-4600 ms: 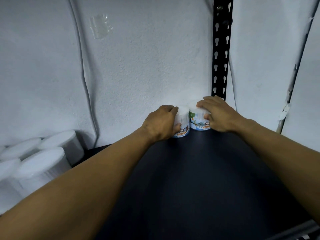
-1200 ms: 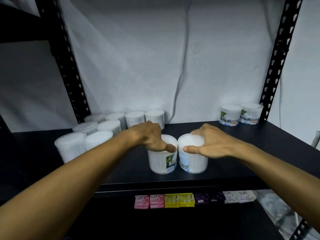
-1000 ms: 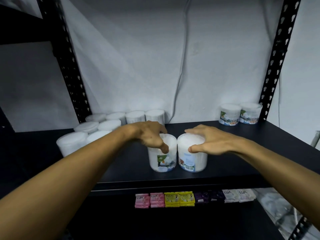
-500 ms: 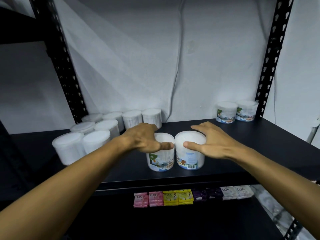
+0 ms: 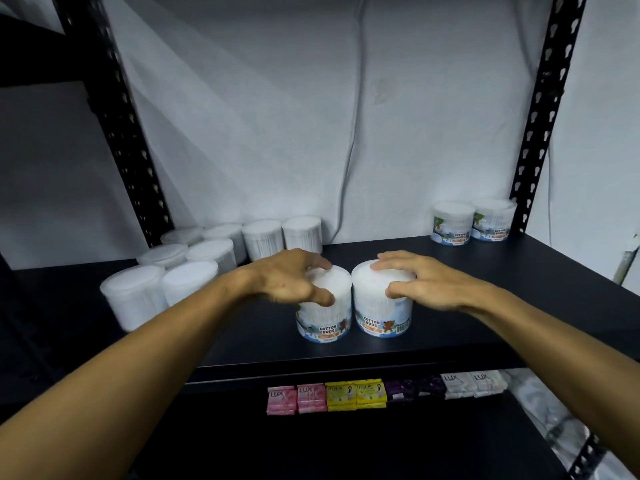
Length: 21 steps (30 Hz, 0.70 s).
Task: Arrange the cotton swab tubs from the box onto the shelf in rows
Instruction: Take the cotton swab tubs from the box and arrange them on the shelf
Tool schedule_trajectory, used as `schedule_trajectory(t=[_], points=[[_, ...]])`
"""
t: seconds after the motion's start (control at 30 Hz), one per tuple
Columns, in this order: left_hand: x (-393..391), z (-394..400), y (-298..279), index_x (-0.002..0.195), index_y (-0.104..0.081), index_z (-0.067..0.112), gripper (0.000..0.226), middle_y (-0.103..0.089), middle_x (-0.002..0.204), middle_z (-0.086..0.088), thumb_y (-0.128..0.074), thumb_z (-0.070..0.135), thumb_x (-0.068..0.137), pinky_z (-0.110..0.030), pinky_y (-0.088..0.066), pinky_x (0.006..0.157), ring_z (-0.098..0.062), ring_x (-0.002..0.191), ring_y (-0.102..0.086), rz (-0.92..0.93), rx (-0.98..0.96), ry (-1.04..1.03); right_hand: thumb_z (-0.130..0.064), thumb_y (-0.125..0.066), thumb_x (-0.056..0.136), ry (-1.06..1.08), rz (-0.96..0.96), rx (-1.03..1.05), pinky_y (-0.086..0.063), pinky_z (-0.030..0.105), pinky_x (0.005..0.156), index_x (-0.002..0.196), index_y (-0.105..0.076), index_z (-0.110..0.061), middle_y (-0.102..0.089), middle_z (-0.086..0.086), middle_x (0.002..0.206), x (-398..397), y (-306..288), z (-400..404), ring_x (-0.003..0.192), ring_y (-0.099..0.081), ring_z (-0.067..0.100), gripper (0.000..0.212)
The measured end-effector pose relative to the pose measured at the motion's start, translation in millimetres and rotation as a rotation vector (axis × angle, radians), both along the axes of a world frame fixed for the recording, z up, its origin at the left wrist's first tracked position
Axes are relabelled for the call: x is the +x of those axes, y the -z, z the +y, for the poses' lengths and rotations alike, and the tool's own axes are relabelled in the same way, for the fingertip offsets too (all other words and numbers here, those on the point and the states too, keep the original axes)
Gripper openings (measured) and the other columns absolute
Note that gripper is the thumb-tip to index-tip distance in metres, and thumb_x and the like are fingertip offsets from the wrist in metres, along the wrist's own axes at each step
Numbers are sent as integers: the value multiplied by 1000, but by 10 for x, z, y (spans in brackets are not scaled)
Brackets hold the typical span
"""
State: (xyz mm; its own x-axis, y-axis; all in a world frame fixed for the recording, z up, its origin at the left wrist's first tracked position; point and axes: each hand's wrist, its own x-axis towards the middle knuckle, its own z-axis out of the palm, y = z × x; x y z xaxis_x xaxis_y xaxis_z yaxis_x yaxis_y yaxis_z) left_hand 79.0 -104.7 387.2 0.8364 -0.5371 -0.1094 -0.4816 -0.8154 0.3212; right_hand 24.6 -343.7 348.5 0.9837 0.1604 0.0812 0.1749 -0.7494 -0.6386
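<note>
Two cotton swab tubs stand side by side near the front edge of the black shelf (image 5: 485, 299), labels reading "COTTON BUDS" facing me. My left hand (image 5: 291, 278) grips the top of the left tub (image 5: 323, 323) from above, thumb at the front. My right hand (image 5: 415, 282) grips the top of the right tub (image 5: 382, 317) the same way. Two more labelled tubs (image 5: 472, 223) stand at the back right corner. A group of several tubs (image 5: 194, 265) stands at the back left, labels turned away.
Black perforated uprights (image 5: 543, 112) frame the shelf on both sides, with a white wall and a cable behind. On the lower shelf lies a row of soap packets (image 5: 360, 393) in pink, yellow, purple and white.
Since 4.6 s ago I have left two tubs at the back right corner. In the last second both front tubs were turned so their labels face me; my hands stay on their lids.
</note>
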Motion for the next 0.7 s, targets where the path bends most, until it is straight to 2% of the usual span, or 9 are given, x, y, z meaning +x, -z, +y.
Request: schedule_trajectory(t=[0.07, 0.13, 0.2, 0.3, 0.43, 0.57, 0.7], points=[[-13, 18, 24, 144, -37, 30, 77, -42, 147, 6, -70, 53, 78, -27, -35, 102, -15, 131, -43, 6, -22, 13, -40, -60, 70, -15, 16, 24, -19, 41, 116, 129, -50, -41, -27, -16, 151, -24, 4, -8, 139, -22, 7, 59], [-37, 37, 69, 145, -35, 29, 85, -40, 148, 7, -68, 63, 74, -31, -34, 108, -14, 132, -41, -29, -70, -9, -38, -62, 81, -3, -10, 18, -17, 43, 116, 135, -44, -40, -20, -12, 154, -45, 33, -23, 141, -17, 10, 57], [-79, 53, 112, 145, -36, 28, 92, -41, 148, 6, -63, 73, 70, -33, -35, 108, -15, 132, -42, -91, -121, -65, -49, -60, 83, 64, -99, -24, -18, 42, 116, 139, -39, -38, -19, -8, 155, -81, 69, -17, 141, -18, 13, 61], [-136, 55, 160, 142, -41, 24, 91, -49, 143, 1, -61, 75, 70, -31, -40, 99, -18, 125, -50, -147, -139, -134, -64, -60, 74, 168, -212, -46, -25, 36, 112, 137, -43, -31, -32, -2, 147, -126, 131, 34, 134, -31, 15, 73], [-193, 23, 194, 136, -49, 21, 81, -55, 136, -2, -66, 67, 72, -26, -40, 91, -19, 119, -53, -163, -157, -179, -55, -69, 73, 181, -233, -28, -30, 22, 99, 129, -54, -23, -42, -5, 131, -122, 218, 74, 119, -42, 12, 66], [-158, 38, 177, 139, -47, 23, 84, -51, 140, -1, -67, 66, 70, -26, -39, 94, -18, 123, -51, -112, -152, -177, -47, -71, 73, 133, -200, 31, -32, 31, 109, 125, -58, -25, -42, -7, 136, -67, 225, 14, 125, -41, 10, 58], [-142, 51, 156, 139, -46, 27, 79, -49, 141, 0, -69, 60, 71, -29, -39, 100, -18, 125, -48, -84, -144, -160, -42, -71, 75, 68, -168, 47, -33, 37, 110, 125, -57, -28, -40, -9, 141, 7, 232, -64, 127, -40, 9, 54]])
